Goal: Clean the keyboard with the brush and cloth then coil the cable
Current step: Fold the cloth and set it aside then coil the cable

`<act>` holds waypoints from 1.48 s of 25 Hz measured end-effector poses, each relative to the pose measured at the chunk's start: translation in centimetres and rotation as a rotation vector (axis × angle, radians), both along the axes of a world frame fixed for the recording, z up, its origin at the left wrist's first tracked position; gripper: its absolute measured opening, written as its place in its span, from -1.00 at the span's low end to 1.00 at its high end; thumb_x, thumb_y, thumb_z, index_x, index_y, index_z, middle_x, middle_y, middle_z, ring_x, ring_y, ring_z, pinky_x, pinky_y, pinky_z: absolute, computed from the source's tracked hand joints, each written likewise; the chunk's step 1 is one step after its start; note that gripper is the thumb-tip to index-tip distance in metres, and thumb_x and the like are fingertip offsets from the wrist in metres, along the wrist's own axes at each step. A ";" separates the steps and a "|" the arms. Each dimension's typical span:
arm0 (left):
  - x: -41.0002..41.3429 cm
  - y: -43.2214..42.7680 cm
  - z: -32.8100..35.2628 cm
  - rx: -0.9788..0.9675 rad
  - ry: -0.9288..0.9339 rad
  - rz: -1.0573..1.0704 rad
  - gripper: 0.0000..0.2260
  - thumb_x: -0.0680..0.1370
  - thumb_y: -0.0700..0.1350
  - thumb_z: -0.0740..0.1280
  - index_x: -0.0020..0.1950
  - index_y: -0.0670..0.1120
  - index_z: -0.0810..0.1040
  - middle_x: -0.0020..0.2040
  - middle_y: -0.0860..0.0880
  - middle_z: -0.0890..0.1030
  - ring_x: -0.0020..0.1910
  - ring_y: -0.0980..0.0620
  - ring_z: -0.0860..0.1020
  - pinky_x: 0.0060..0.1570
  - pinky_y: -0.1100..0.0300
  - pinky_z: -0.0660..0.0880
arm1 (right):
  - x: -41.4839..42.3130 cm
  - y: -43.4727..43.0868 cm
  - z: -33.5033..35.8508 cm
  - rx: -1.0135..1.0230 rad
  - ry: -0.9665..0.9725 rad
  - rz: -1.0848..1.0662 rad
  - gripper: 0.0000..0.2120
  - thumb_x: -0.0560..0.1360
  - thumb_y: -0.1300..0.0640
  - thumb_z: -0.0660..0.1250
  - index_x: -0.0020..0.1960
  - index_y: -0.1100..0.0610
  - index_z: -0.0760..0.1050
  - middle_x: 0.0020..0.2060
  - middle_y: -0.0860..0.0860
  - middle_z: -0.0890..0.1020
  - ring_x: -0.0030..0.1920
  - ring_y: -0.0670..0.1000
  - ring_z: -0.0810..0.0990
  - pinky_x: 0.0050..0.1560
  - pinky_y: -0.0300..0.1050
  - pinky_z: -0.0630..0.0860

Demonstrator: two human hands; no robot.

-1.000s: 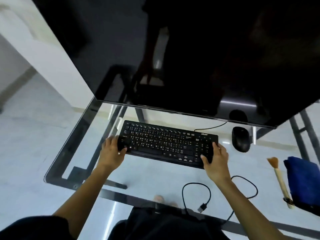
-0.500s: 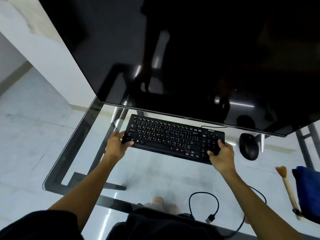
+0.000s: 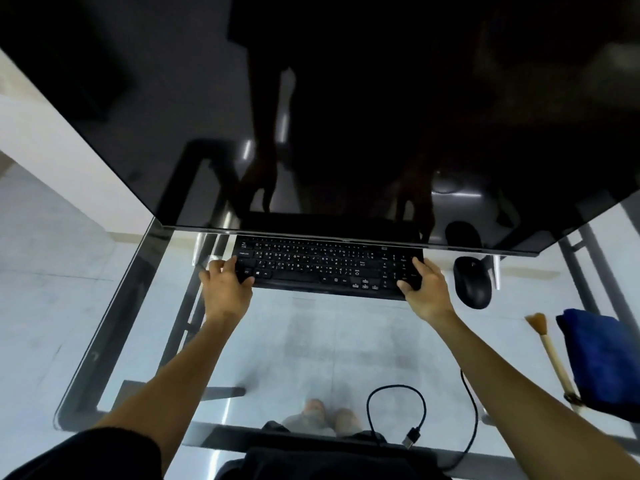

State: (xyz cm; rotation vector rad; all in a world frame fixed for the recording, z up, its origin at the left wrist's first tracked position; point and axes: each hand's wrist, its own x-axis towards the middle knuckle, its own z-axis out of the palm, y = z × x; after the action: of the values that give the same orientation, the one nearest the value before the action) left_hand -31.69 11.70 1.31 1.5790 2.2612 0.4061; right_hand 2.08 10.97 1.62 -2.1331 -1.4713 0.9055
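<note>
Keyboard (image 3: 322, 268) lies along the far edge of the glass desk (image 3: 311, 341), its back row tucked under the lower edge of the monitor (image 3: 311, 116). The left hand (image 3: 225, 289) grips its left end and the right hand (image 3: 427, 289) its right end, thumbs on the keys and fingers curled round the ends. This 2-handed hold probably serves to shift it squarely. The cable (image 3: 394, 410) lies loose at the near edge, unplugged. The brush (image 3: 550, 351) and cloth (image 3: 602, 358) lie untouched by the right edge, with the mouse (image 3: 471, 282) just right of the keyboard.
</note>
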 end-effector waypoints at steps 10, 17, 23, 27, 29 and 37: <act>14.9 -7.8 -0.5 -0.110 -0.364 -0.720 -0.71 0.53 -0.02 0.36 0.24 -0.03 0.54 0.11 0.03 0.53 0.11 0.06 0.44 0.19 0.19 0.42 | 6.8 -6.4 -0.1 0.167 -0.173 -0.181 -0.50 0.56 0.29 0.22 0.47 0.15 0.25 0.52 0.09 0.15 0.50 0.11 0.12 0.46 -0.06 0.14; 19.4 -9.9 -3.0 -0.123 -0.002 -0.868 -0.40 0.61 0.17 0.10 0.56 -0.01 -0.02 0.57 0.08 -0.04 0.55 0.10 -0.08 0.51 0.11 -0.01 | 7.8 -6.4 -1.7 0.043 -0.289 -0.003 -0.34 0.58 0.22 0.20 0.55 0.02 -0.07 0.55 -0.01 -0.17 0.55 0.06 -0.09 0.43 -0.07 0.23; 19.5 -10.3 -3.6 -0.095 -0.011 -0.865 -0.39 0.60 0.17 0.11 0.56 -0.02 -0.01 0.57 0.08 -0.04 0.55 0.11 -0.10 0.48 0.24 -0.16 | 8.8 -4.6 -1.6 0.037 -0.272 0.031 -0.35 0.60 0.21 0.15 0.55 0.03 -0.13 0.55 0.00 -0.22 0.55 0.06 -0.14 0.38 -0.09 0.28; 19.6 -10.3 -3.5 -0.104 -0.080 -0.844 -0.40 0.60 0.14 0.17 0.56 -0.03 0.04 0.57 0.06 0.00 0.55 0.10 -0.08 0.53 0.14 -0.08 | 8.8 -4.4 -0.9 0.039 -0.216 0.032 -0.35 0.59 0.22 0.17 0.55 0.04 -0.09 0.55 0.01 -0.18 0.55 0.07 -0.08 0.42 -0.03 0.26; 19.7 -10.1 -2.8 -0.116 -0.143 -0.826 -0.43 0.58 0.12 0.22 0.53 -0.03 0.14 0.56 0.05 0.08 0.55 0.08 -0.02 0.51 0.11 0.00 | 8.3 -5.0 -0.2 0.028 -0.165 0.002 -0.38 0.60 0.21 0.17 0.55 0.05 -0.06 0.56 0.05 -0.12 0.54 0.10 0.00 0.41 0.00 0.25; 19.2 -12.0 -1.1 -0.153 -0.077 -0.969 -0.78 0.50 0.06 0.37 0.09 0.01 0.56 0.04 0.05 0.52 0.11 0.05 0.37 0.16 0.17 0.33 | 4.0 -13.2 0.8 -0.021 0.086 0.227 -0.73 0.55 0.17 0.27 0.25 0.14 0.47 -0.03 0.04 0.54 -0.20 -0.09 0.53 -0.06 -0.20 0.49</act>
State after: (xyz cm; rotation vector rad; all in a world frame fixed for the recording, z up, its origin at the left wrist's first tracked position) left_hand -12.50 -0.30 0.24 2.2506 1.1955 0.0170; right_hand 6.12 -2.27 2.37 -1.9415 -1.6903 1.0818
